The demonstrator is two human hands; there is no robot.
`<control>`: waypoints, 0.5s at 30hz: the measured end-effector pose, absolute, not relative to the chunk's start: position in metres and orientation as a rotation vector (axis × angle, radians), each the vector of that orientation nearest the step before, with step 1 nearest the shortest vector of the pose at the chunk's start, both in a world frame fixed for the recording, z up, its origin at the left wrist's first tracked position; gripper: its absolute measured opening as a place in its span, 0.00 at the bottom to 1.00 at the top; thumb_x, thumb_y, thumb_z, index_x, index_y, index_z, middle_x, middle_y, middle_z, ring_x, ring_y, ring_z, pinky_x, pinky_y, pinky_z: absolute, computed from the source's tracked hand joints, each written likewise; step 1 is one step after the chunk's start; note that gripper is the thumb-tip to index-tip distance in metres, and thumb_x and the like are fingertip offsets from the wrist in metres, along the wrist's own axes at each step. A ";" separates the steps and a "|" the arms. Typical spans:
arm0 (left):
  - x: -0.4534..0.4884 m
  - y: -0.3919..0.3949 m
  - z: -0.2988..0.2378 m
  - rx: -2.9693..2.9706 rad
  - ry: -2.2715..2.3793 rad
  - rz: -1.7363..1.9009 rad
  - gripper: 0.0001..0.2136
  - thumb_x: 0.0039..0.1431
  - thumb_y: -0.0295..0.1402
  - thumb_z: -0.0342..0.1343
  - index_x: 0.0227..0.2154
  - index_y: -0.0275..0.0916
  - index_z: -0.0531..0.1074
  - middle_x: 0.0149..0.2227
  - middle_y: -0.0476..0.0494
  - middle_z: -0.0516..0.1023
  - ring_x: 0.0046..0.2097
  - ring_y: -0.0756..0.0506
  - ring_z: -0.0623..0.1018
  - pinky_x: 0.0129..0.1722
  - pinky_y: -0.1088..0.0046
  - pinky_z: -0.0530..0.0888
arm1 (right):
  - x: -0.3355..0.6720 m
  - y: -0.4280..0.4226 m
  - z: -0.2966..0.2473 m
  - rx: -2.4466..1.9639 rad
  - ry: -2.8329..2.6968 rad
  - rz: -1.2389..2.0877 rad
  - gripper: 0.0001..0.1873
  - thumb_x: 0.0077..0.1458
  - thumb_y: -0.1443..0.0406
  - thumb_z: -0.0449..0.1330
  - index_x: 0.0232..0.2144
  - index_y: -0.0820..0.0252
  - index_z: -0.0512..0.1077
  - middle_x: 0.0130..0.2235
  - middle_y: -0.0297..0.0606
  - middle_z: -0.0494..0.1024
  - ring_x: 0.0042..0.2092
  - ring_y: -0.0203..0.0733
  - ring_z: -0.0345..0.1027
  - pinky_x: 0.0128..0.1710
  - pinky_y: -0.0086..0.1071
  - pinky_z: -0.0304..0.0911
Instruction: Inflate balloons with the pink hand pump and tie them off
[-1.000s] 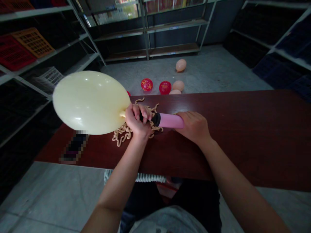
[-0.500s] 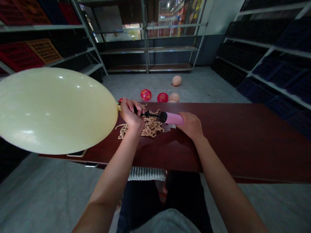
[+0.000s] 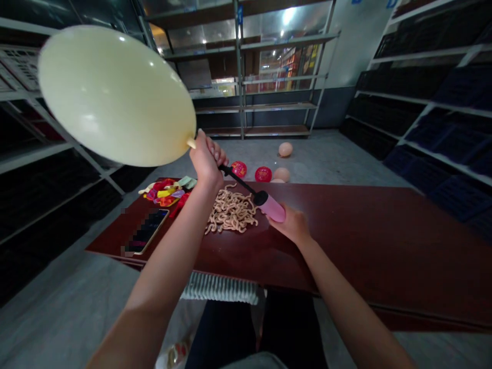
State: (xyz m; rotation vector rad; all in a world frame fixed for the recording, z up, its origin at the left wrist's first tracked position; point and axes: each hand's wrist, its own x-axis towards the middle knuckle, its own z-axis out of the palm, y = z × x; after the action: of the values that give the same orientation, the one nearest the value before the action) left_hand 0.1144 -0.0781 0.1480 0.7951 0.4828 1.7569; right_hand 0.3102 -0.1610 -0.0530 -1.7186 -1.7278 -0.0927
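Note:
My left hand [image 3: 205, 156] is closed round the neck of a large pale yellow balloon [image 3: 115, 95] and the black nozzle end of a hand pump, raised above the table. My right hand [image 3: 290, 223] grips the pink barrel of the pump [image 3: 271, 206], whose black rod is drawn out between the two hands. Under them a heap of uninflated beige balloons [image 3: 230, 215] lies on the dark red table [image 3: 365, 241].
A pile of coloured uninflated balloons [image 3: 165, 192] and a phone [image 3: 146, 233] lie at the table's left end. Red and peach inflated balloons [image 3: 263, 173] rest on the floor beyond. Metal shelving lines both sides and the back wall.
My left hand has lifted the balloon up and away from the table, and the pump rod is pulled out longer. The balloon is larger than a second ago.

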 end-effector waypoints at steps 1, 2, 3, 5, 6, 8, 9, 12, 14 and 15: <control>0.125 -0.077 0.147 0.810 0.490 1.732 0.24 0.68 0.41 0.48 0.17 0.41 0.50 0.12 0.57 0.48 0.13 0.54 0.50 0.14 0.76 0.52 | 0.311 -0.161 -0.054 -1.717 -1.710 -0.084 0.19 0.49 0.51 0.63 0.37 0.57 0.73 0.33 0.42 0.82 0.33 0.48 0.77 0.30 0.33 0.61; 0.136 -0.076 0.144 0.823 0.504 1.699 0.24 0.67 0.43 0.50 0.17 0.41 0.50 0.12 0.57 0.49 0.13 0.55 0.51 0.14 0.76 0.52 | 0.312 -0.161 -0.056 -1.715 -1.693 -0.074 0.18 0.49 0.51 0.62 0.36 0.57 0.73 0.32 0.42 0.82 0.33 0.48 0.77 0.30 0.33 0.61; 0.147 -0.074 0.139 0.836 0.515 1.669 0.24 0.66 0.44 0.51 0.17 0.41 0.51 0.12 0.57 0.49 0.13 0.55 0.51 0.13 0.76 0.51 | 0.312 -0.160 -0.056 -1.712 -1.679 -0.063 0.18 0.49 0.50 0.62 0.36 0.56 0.72 0.32 0.42 0.82 0.33 0.49 0.77 0.30 0.33 0.62; 0.169 -0.073 0.126 0.846 0.552 1.616 0.24 0.67 0.42 0.50 0.17 0.41 0.51 0.12 0.57 0.50 0.12 0.55 0.52 0.13 0.76 0.51 | 0.313 -0.159 -0.058 -1.701 -1.653 -0.043 0.18 0.50 0.49 0.61 0.36 0.55 0.72 0.32 0.42 0.82 0.33 0.49 0.77 0.30 0.34 0.62; 0.179 -0.072 0.117 0.854 0.571 1.589 0.23 0.67 0.41 0.49 0.17 0.42 0.51 0.11 0.57 0.50 0.12 0.55 0.52 0.13 0.76 0.50 | 0.313 -0.158 -0.058 -1.696 -1.639 -0.034 0.19 0.51 0.49 0.61 0.36 0.55 0.72 0.32 0.42 0.82 0.33 0.50 0.77 0.30 0.34 0.63; 0.195 -0.071 0.098 0.863 0.620 1.534 0.22 0.67 0.38 0.48 0.16 0.42 0.52 0.11 0.56 0.51 0.11 0.54 0.53 0.12 0.76 0.50 | 0.313 -0.157 -0.059 -1.701 -1.617 -0.026 0.20 0.51 0.48 0.60 0.37 0.56 0.72 0.33 0.42 0.82 0.34 0.50 0.77 0.31 0.35 0.63; 0.202 -0.070 0.089 0.847 0.643 1.534 0.22 0.67 0.36 0.48 0.16 0.41 0.52 0.11 0.56 0.51 0.11 0.55 0.53 0.12 0.76 0.50 | 0.313 -0.156 -0.059 -1.718 -1.606 -0.029 0.20 0.51 0.48 0.60 0.37 0.56 0.72 0.33 0.42 0.82 0.33 0.50 0.77 0.31 0.35 0.63; 0.210 -0.068 0.069 0.768 0.692 1.564 0.20 0.64 0.32 0.48 0.16 0.41 0.52 0.11 0.57 0.51 0.11 0.55 0.53 0.12 0.77 0.50 | 0.314 -0.156 -0.058 -1.798 -1.596 -0.069 0.20 0.50 0.49 0.61 0.39 0.56 0.73 0.33 0.42 0.82 0.33 0.50 0.77 0.30 0.35 0.60; 0.207 -0.067 0.062 0.725 0.698 1.580 0.18 0.62 0.30 0.47 0.17 0.41 0.51 0.11 0.57 0.51 0.11 0.55 0.53 0.13 0.77 0.50 | 0.314 -0.156 -0.056 -1.840 -1.617 -0.107 0.19 0.51 0.50 0.61 0.39 0.56 0.73 0.33 0.42 0.82 0.33 0.50 0.77 0.29 0.34 0.58; 0.203 -0.067 0.061 0.693 0.706 1.579 0.17 0.61 0.29 0.47 0.17 0.41 0.51 0.11 0.57 0.50 0.11 0.54 0.53 0.13 0.76 0.50 | 0.312 -0.157 -0.055 -1.853 -1.631 -0.126 0.19 0.51 0.50 0.61 0.39 0.56 0.73 0.33 0.42 0.82 0.33 0.49 0.77 0.29 0.34 0.58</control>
State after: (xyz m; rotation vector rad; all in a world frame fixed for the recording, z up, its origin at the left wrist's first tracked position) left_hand 0.2035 -0.0671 0.0608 0.6927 0.7059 1.5794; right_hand 0.3125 -0.1570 -0.0553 -1.8530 -1.6312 -0.1261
